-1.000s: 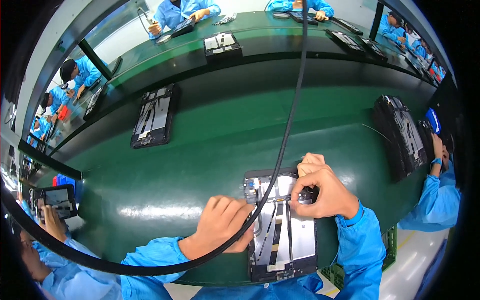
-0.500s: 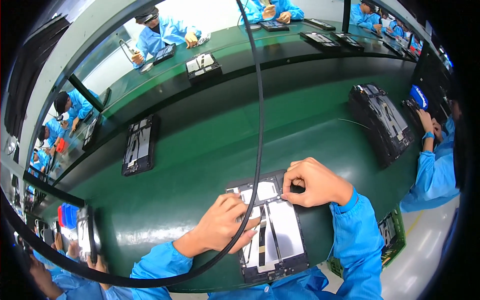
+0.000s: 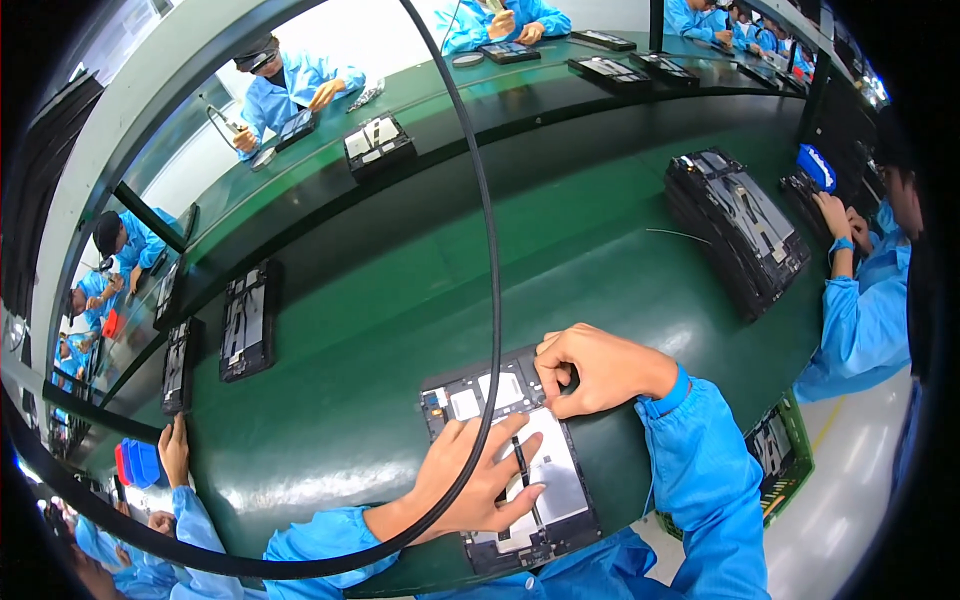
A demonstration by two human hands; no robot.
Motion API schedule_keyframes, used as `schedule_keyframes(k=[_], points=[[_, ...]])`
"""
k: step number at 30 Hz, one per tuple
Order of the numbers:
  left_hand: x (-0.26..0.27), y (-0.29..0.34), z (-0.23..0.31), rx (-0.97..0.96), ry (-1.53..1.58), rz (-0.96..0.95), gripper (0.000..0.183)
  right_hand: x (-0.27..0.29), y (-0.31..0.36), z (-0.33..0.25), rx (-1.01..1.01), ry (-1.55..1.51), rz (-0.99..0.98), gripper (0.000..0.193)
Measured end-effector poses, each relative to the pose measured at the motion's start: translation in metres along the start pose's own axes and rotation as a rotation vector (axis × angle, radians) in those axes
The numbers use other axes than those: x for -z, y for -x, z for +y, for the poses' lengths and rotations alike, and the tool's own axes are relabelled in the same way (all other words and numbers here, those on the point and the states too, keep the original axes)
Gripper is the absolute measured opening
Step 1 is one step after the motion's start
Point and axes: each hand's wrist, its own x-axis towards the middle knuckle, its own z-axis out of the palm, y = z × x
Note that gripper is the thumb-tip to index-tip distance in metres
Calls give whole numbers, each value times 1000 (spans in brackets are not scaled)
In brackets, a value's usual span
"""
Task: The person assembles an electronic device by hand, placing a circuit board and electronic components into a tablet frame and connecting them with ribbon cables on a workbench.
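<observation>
The opened tablet [image 3: 572,490] lies at six o'clock on the green table [image 3: 350,390]. My left hand [image 3: 465,482] spreads unclenched over it; my right hand [image 3: 608,368] curls at its one-o'clock edge, whether grasping anything I cannot tell. Another tablet [image 3: 248,322] rests at nine o'clock.

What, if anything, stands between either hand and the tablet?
Nothing visible: the left hand lies over the tablet, the right hand is at its upper right. The cable crosses in front, apparently nearer the camera.
</observation>
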Motion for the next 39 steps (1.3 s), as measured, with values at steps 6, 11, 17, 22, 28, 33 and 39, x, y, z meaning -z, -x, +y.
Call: schedule_keyframes(k=[6, 11, 17, 22, 28, 33, 39], points=[[-3, -5, 0, 6, -35, -9, 51, 2, 1, -4, -60, 14, -19, 13], [-4, -8, 2, 44, 35, -48, 49, 2, 0, -5, -62, 17, -26, 13], [-18, -14, -8, -45, 46, 60, 42, 5, 1, 0, -59, -30, 18, 17], [-16, -13, -9, -78, 39, 68, 38, 11, -2, -4, -225, -84, -9, 12], [-17, -12, -12, -30, 142, 130, 35, 11, 1, 4, -99, -59, -18, 16], [-18, -11, -15, -36, 167, 116, 34, 12, 1, 0, -105, -62, -44, 15], [-15, -9, -12, -66, 68, 91, 34, 13, -2, -6, -244, -116, -34, 11]])
